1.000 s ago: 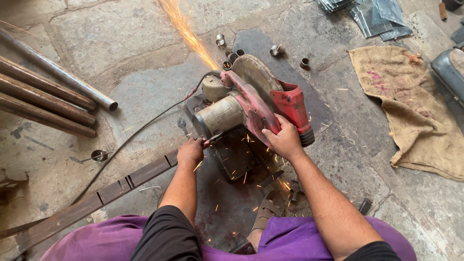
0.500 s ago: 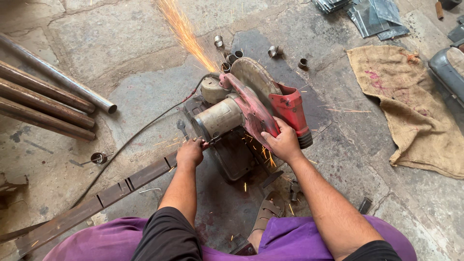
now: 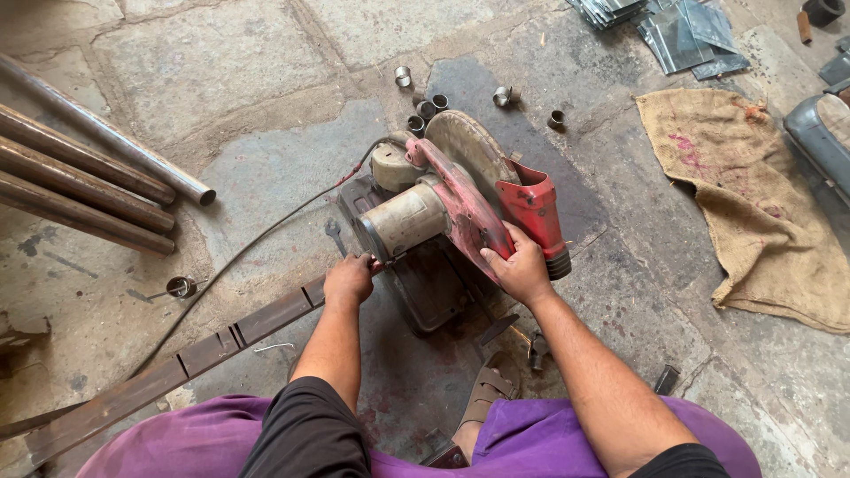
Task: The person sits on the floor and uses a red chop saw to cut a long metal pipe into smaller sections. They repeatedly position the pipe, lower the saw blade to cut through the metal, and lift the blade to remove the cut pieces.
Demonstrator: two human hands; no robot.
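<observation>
1. Red metal chop saw with grey cylindrical motor and round blade guard (image 3: 460, 204): stands on the stone floor, head tilted down over its dark base.
2. Long flat rusty steel bar with notched cuts (image 3: 212, 345): lies diagonally across the floor, one end fed into the saw base.

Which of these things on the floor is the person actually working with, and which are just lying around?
In use:
- left hand on the long metal bar
- right hand on the red chop saw

Lying about:
- pipes
- small cut rings
- sackcloth
- metal sheets
- spanner
</observation>
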